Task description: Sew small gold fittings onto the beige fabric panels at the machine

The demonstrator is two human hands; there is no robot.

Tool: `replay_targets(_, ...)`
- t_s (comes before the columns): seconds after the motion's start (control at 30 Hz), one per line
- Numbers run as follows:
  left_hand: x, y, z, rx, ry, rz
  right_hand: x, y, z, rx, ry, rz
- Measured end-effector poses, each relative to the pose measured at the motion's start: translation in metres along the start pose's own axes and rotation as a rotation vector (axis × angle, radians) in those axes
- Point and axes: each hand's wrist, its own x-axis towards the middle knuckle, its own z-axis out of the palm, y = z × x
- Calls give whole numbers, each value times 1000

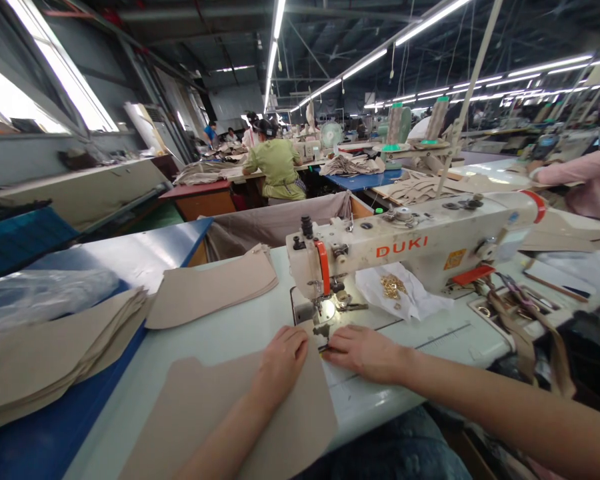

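A beige fabric piece [285, 427] lies on the machine's pale table, its upper corner near the presser foot of the white sewing machine [360, 247]. My left hand [281, 363] rests on that piece close to the needle area, its fingers bent and closed against the cloth. On the other side of the needle plate, my right hand [363, 352] lies low on the table. Its fingers are held together, with the tips at a small dark and yellow bit by the fabric edge; what they pinch is partly hidden. The machine's lamp lights the needle area.
Stacked beige pieces [215, 283] lie behind left, with another stack [55, 353] on the blue table. Gold metal bits [393, 287] sit on white paper under the machine arm. Straps [525, 333] hang from a tray at right. Co-workers [275, 167] sit farther off.
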Motion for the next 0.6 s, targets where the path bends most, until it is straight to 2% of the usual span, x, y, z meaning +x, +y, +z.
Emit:
replay_targets(0.1, 0, 1, -1, -1, 3, 3, 8, -4, 5, -33, 12, -35)
replay_targets(0.33, -1, 0, -1, 5, -9, -5, 23, -13, 25, 45, 191, 158)
replay_targets(0.47, -2, -1, 1, 23, -6, 17, 22, -14, 29, 48, 153, 98)
replay_targets(0.6, -3, -3, 4, 41, 6, 57, 21, -13, 30, 73, 148, 103)
